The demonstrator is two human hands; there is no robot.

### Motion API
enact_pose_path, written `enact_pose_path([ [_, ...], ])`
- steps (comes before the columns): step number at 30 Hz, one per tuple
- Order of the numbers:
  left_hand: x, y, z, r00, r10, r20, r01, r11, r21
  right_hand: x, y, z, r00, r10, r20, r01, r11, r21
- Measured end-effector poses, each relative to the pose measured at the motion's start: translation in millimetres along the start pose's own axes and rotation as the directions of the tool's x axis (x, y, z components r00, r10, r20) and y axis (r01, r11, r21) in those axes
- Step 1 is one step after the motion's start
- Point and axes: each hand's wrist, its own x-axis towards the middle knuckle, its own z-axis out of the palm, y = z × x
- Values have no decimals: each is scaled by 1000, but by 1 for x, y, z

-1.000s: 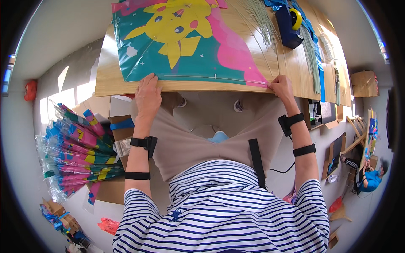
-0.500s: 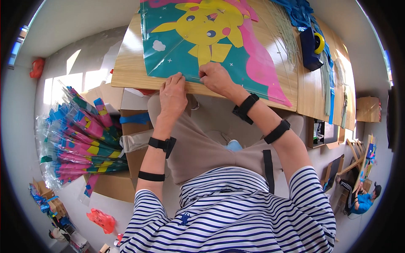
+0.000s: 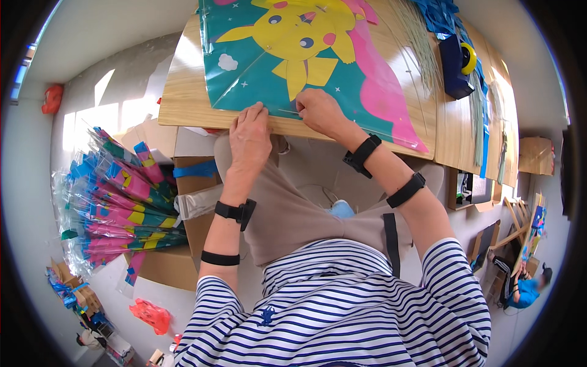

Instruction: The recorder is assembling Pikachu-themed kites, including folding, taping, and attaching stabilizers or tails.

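Note:
A glossy plastic sheet (image 3: pixel 229 82), printed teal and pink with a yellow cartoon figure, lies on the wooden table in front of me. My left hand (image 3: pixel 251 131) is bent over its near edge, fingers together and pressing there; the thumb is mostly hidden. Just to the right, my right hand (image 3: pixel 321 112) is closed in a pinch at the same edge. A thin pale stick (image 3: pixel 286 111) pokes out leftward from its fingers, lying along the sheet's border. The tips of the right fingers are partly hidden by the hand.
Bundled thin sticks (image 3: pixel 414 52), a dark tape dispenser (image 3: pixel 454 67) and blue ribbon (image 3: pixel 435 15) lie on the right of the wooden table (image 3: pixel 178 101). Folded printed sheets (image 3: pixel 131 202) fill a cardboard box (image 3: pixel 162 269) at left. Another person (image 3: pixel 524 290) sits far right.
My right hand has shifted slightly right along the near edge, and more of the pale stick shows between the hands. The left hand stays at about the same spot.

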Motion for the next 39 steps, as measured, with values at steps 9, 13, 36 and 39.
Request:
enact_pose_path([
  [9,0,-1,-1,999,10,32,-9,1000,-2,-48,35,-32,998,-8,-60,2,996,-88],
  [13,0,3,-3,1000,5,28,-5,1000,-5,-63,47,-38,990,-43,-132,28,993,-114],
  [36,2,87,24,960,280,18,-276,954,-119,-98,69,-49,955,-1,-297,-37,992,-123],
  [39,2,87,23,959,281,35,-276,955,-112,-101,72,-45,955,-31,-295,-21,985,-168],
])
